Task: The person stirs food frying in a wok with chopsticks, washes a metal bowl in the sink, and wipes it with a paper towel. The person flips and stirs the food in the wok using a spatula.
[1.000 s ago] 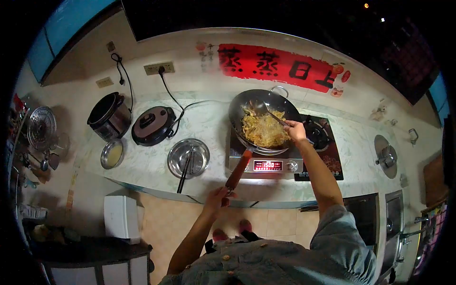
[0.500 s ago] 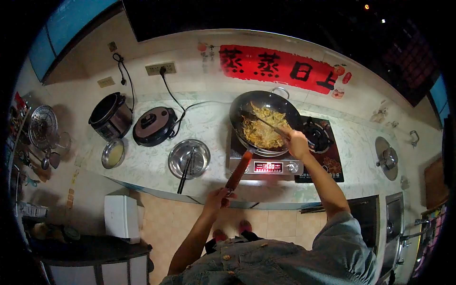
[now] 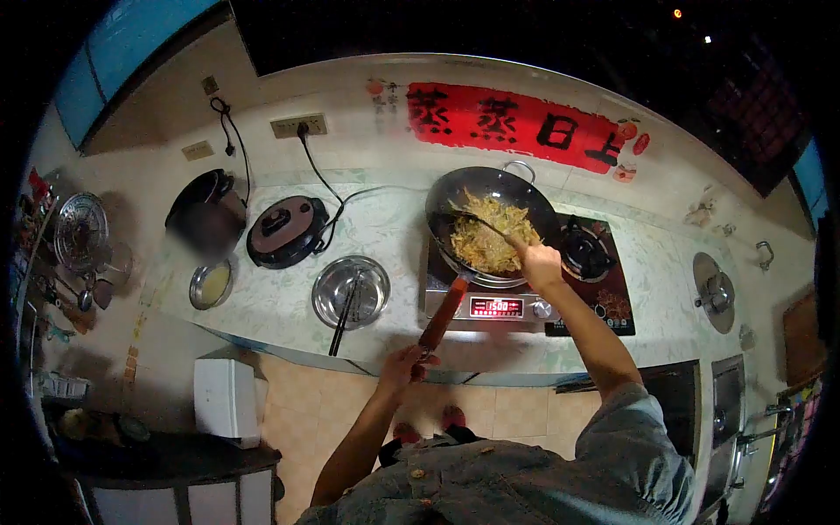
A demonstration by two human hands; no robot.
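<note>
A dark wok [image 3: 448, 191] sits on the lit induction cooktop [image 3: 446, 304], whose display reads 1500. Its reddish-brown handle [image 3: 444, 313] points toward me, and my left hand [image 3: 404, 366] is wrapped round the handle's near end. Yellowish shredded food [image 3: 486, 248] lies in the bottom of the wok. Over the wok's right rim, my right hand [image 3: 540, 266] grips a spatula [image 3: 490, 226], its thin dark shaft slanting to the upper left across the food. The tip of the spatula is hard to make out.
Left of the cooktop stand a steel bowl [image 3: 325, 293] with chopsticks [image 3: 345, 317] across it, a cooker lid [image 3: 271, 241], a blurred pressure cooker [image 3: 197, 214] and a small bowl [image 3: 203, 304] of pale liquid. A gas burner [image 3: 586, 249] is on the right.
The spatula's far end has moved up and left, and my right hand has shifted slightly. The food is spread differently in the wok. My left hand keeps its hold on the handle.
</note>
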